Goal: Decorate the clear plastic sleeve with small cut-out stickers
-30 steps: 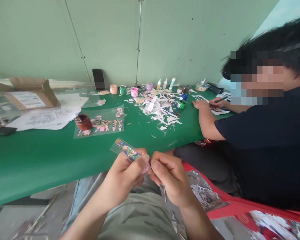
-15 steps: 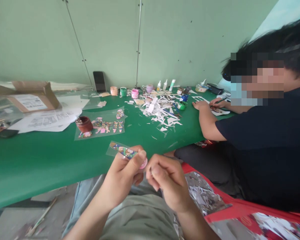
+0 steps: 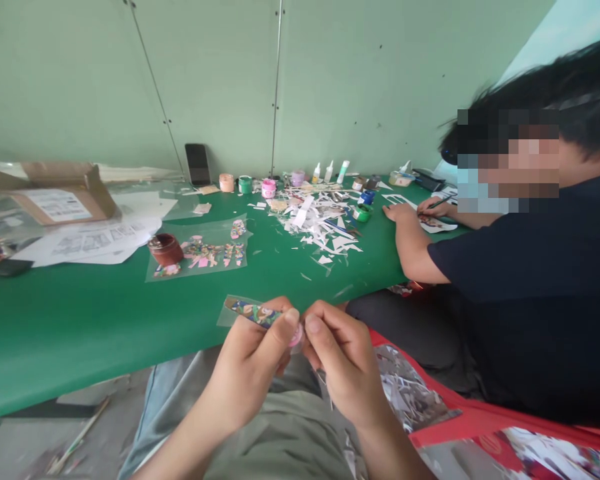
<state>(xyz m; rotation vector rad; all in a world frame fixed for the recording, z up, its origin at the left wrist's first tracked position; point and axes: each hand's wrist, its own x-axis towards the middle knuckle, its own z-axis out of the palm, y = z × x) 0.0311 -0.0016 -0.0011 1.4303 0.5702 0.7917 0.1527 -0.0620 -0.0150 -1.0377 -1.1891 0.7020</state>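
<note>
My left hand (image 3: pixel 257 370) is closed, thumb on top, around a camouflage-patterned cutout (image 3: pixel 254 311) on clear film. Its pink rounded end (image 3: pixel 296 335) shows beside the thumb, and the clear film sticks out past the far left tip. My right hand (image 3: pixel 343 363) is pinched closed right at that pink end, fingertips almost meeting the left thumb. Whatever it grips is hidden by the fingers; a thin sliver shows below them. Beyond my hands, a plastic sheet (image 3: pixel 220 273) on the green table carries several similar painted pieces and an open jar of brown paint (image 3: pixel 165 249).
White paper scraps (image 3: pixel 305 212) are heaped mid-table, with paint jars (image 3: pixel 269 188) and glue bottles (image 3: pixel 329 171) behind. A phone (image 3: pixel 197 163) leans on the wall. At left stand a cardboard box (image 3: pixel 63 197) and printed sheets (image 3: pixel 95 239). A co-worker (image 3: pixel 525 280) sits at right, painting.
My right hand has come up against the cutout's pink end, its fingertips now closer to my left thumb. The left hand and cutout have shifted slightly right.
</note>
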